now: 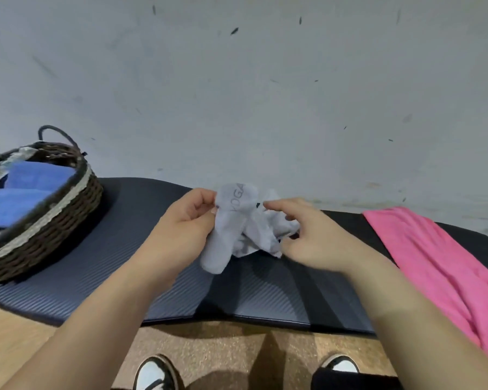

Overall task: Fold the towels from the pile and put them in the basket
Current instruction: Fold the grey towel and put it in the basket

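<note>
A crumpled light grey towel (238, 225) with the word YOGA on it hangs just above the dark mat (124, 263) in the middle. My left hand (185, 223) pinches its left edge between thumb and fingers. My right hand (307, 235) grips the bunched right part, forefinger stretched out over it. A dark wicker basket (65, 218) with a pale band stands at the left and holds two folded blue towels (26, 190). A pink towel (434, 266) lies at the right, draped over the mat's edge.
The mat lies on a low surface against a scuffed pale wall (237, 94). Below the mat's front edge are a tan floor (223, 353) and my two shoes (155, 372). The basket has a dark loop handle (57, 132) at its back.
</note>
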{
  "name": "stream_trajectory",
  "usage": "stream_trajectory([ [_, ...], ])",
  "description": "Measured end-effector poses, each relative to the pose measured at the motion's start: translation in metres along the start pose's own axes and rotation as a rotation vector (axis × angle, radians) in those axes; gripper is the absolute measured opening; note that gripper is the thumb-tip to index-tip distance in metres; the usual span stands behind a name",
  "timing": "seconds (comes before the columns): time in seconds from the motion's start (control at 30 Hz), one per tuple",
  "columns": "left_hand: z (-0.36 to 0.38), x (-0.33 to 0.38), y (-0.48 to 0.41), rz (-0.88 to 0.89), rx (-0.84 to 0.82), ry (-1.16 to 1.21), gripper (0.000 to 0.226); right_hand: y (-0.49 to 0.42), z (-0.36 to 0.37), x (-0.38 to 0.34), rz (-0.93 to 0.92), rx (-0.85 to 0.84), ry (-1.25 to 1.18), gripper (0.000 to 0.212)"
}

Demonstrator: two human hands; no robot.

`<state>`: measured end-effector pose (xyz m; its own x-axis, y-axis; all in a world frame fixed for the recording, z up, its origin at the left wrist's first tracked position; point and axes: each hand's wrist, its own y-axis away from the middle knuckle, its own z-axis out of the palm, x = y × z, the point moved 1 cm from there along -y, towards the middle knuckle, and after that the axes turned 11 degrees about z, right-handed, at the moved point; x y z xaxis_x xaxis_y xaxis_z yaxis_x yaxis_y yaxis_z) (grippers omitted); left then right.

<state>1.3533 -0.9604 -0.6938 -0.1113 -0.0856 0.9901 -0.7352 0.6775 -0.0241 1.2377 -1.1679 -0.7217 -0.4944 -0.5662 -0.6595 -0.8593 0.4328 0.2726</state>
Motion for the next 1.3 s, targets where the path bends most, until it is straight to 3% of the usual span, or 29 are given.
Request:
stream_trajectory([
  [0.1, -0.013, 0.0, 0.0, -0.088, -0.131, -0.073, 0.017, -0.022, 0.024, 0.007, -0.027, -0.006, 0.054, 0.05],
  [0.27, -0.021, -0.027, 0.003, -0.199, -0.319, -0.388, 0.024, -0.038, 0.063, 0.004, -0.003, -0.174, 0.235, 0.062],
  [0.4, -0.03, -0.047, 0.004, -0.278, -0.473, -0.838, 0.058, -0.039, 0.071, -0.009, 0.065, -0.004, 0.424, 0.026],
  [0.47, -0.032, -0.054, 0.002, -0.34, -0.485, -0.987, 0.07, -0.035, 0.073, -0.014, 0.121, 0.02, 0.454, 0.022],
  [0.57, -0.026, -0.058, 0.001, -0.357, -0.495, -1.157, 0.079, -0.026, 0.07, -0.018, 0.233, -0.087, 0.471, 0.026],
  [0.7, -0.016, -0.066, 0.003, -0.196, -0.457, -1.218, 0.053, -0.007, 0.059, -0.019, 0.323, -0.249, 0.469, 0.033],
  [0.77, -0.014, -0.066, 0.001, -0.092, -0.413, -1.226, 0.033, 0.001, 0.053, -0.016, 0.403, -0.316, 0.316, 0.03],
  [0.83, -0.016, -0.062, -0.004, -0.036, -0.343, -1.314, 0.03, 0.004, 0.046, -0.013, 0.479, -0.397, 0.093, 0.028],
  [0.87, -0.018, -0.059, -0.007, -0.026, -0.3, -1.385, 0.033, 0.003, 0.043, -0.01, 0.462, -0.393, 0.046, 0.026],
  [0.93, -0.019, -0.055, -0.011, 0.036, -0.172, -1.464, 0.038, -0.006, 0.038, -0.003, 0.352, -0.228, 0.111, 0.025],
  [1.03, -0.001, -0.055, -0.007, 0.124, -0.114, -1.218, 0.025, -0.02, 0.029, 0.009, 0.198, 0.071, 0.362, 0.043],
  [1.1, 0.015, -0.062, -0.004, 0.092, -0.215, -1.147, 0.027, -0.026, 0.027, 0.017, 0.189, 0.052, 0.425, 0.054],
  [1.17, 0.021, -0.073, -0.006, 0.038, -0.309, -1.231, 0.027, -0.026, 0.027, 0.021, 0.216, -0.086, 0.427, 0.056],
  [1.23, 0.017, -0.079, -0.014, -0.001, -0.29, -1.236, 0.016, -0.022, 0.026, 0.024, 0.214, -0.169, 0.405, 0.05],
  [1.3, 0.009, -0.082, -0.022, -0.064, -0.292, -1.208, 0.017, -0.019, 0.025, 0.025, 0.183, -0.142, 0.373, 0.033],
])
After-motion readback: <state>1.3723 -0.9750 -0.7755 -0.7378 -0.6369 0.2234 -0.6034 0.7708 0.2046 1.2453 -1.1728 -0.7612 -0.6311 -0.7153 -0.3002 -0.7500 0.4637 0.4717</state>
